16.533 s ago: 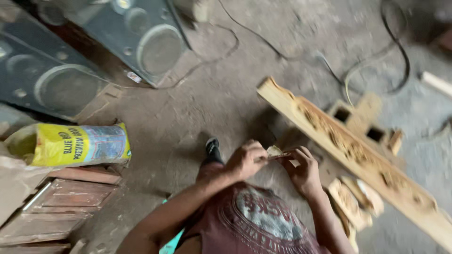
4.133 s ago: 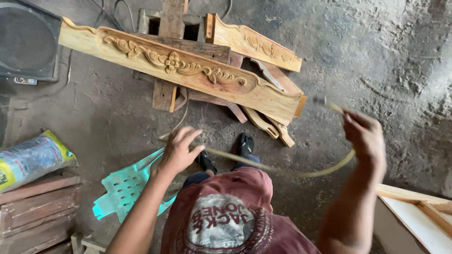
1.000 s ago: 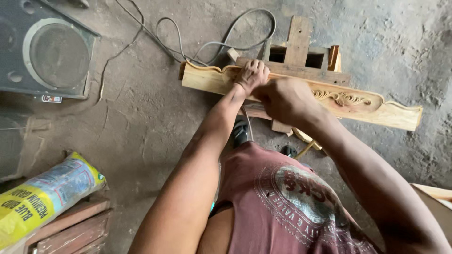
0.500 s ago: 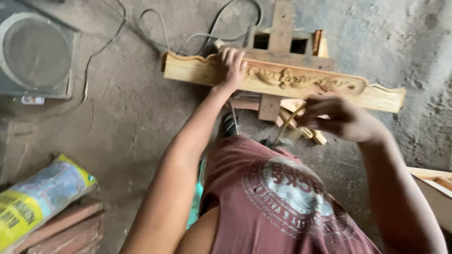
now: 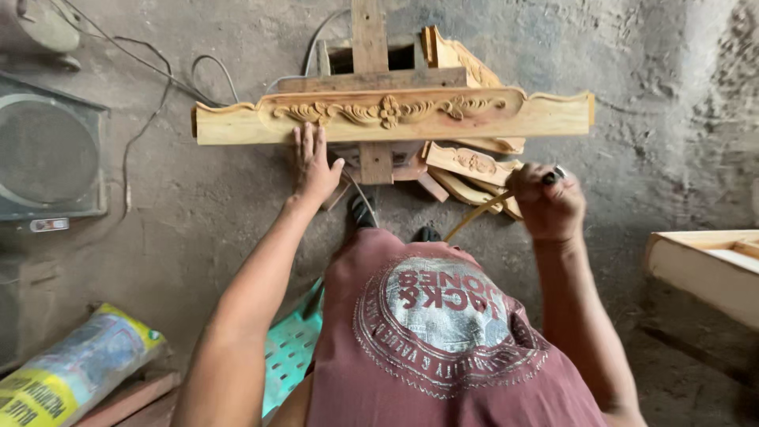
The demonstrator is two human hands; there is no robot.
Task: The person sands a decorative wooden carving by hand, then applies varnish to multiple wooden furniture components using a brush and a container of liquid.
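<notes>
Nearest you, at lower left of the frame, a yellow and blue sack (image 5: 75, 375) lies beside a green plastic stool (image 5: 291, 348). Your right hand (image 5: 548, 202), right of centre, is closed tight around a thin pale strip (image 5: 477, 214) and a small dark tool tip. Your left hand (image 5: 315, 164), left of centre, lies flat with fingers spread, touching the lower edge of the carved wooden panel (image 5: 391, 115) across the upper middle, resting on a wooden stand (image 5: 371, 47)
</notes>
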